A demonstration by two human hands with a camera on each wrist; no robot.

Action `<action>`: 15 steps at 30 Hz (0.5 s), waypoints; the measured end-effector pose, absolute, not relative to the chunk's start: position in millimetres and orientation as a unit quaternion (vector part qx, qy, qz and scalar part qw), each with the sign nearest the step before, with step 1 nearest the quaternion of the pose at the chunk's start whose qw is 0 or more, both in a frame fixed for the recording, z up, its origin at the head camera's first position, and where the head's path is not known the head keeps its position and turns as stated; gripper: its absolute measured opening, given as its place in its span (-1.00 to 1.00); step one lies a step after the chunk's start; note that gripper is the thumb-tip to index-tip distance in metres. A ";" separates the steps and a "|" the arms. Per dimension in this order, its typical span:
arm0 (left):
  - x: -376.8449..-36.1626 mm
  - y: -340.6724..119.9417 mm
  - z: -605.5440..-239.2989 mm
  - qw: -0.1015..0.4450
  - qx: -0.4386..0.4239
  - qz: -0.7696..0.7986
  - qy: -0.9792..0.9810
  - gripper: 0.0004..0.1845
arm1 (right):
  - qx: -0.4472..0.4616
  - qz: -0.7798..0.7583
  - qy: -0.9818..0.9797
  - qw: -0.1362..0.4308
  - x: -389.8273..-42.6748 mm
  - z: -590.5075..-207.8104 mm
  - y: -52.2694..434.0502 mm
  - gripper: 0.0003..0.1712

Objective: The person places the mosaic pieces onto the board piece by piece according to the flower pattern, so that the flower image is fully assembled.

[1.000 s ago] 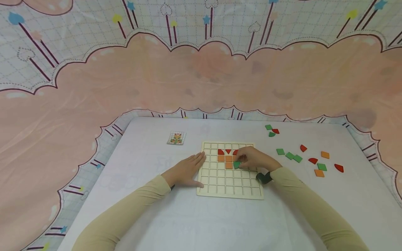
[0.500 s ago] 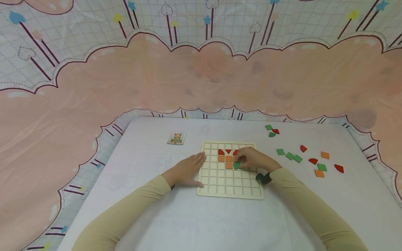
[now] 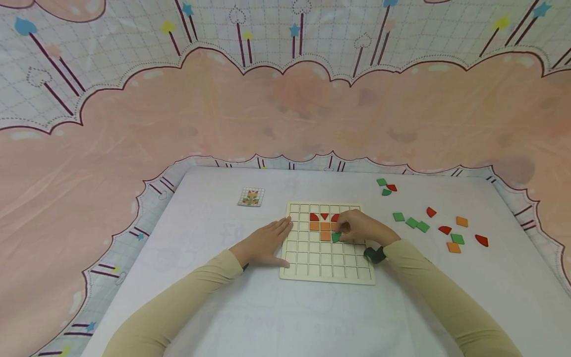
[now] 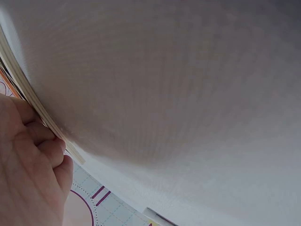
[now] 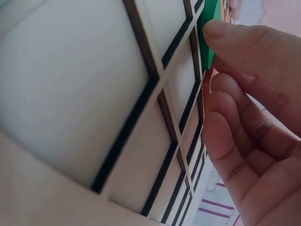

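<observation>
White counter (image 3: 223, 307) with a grid board (image 3: 327, 270); right hand (image 3: 363, 227) pinches a green tile (image 3: 336, 236); left hand (image 3: 263, 242) rests flat, fingers straight, against the board's edge.

Bright, even, soft light – barely any shadows; head view bows strongly at its edges (wide lens), both wrist views close and softly blurred

We see our right hand (image 3: 360, 227) draw its curled fingers slightly closer over the green tile (image 3: 336, 237), which has edged a touch toward the near side of its cell on the wooden grid board (image 3: 327, 275), beside the orange tiles (image 3: 319, 226).
</observation>
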State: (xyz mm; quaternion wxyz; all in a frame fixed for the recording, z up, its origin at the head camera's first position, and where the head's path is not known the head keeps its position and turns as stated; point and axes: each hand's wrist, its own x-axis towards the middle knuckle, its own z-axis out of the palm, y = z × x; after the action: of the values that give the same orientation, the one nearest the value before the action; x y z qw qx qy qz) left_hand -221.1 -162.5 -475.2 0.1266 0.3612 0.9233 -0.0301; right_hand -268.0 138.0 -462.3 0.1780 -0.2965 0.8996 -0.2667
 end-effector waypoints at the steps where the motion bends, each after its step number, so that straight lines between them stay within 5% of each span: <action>1: -221.1 -162.5 -475.2 0.127 0.361 -0.031 0.923 0.17 | -0.294 -0.265 0.901 0.178 -267.7 -462.1 138.0 -0.87; 15: -221.0 -162.8 -478.0 0.120 0.363 -0.031 0.923 0.18 | -0.288 -0.252 0.909 0.165 -265.3 -466.6 134.3 -0.82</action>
State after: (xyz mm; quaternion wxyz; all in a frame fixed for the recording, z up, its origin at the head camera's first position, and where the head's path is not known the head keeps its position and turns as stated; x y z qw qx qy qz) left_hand -221.0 -162.8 -478.0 0.1205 0.3629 0.9235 -0.0315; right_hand -265.3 134.3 -466.6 0.1654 -0.2884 0.9089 -0.2518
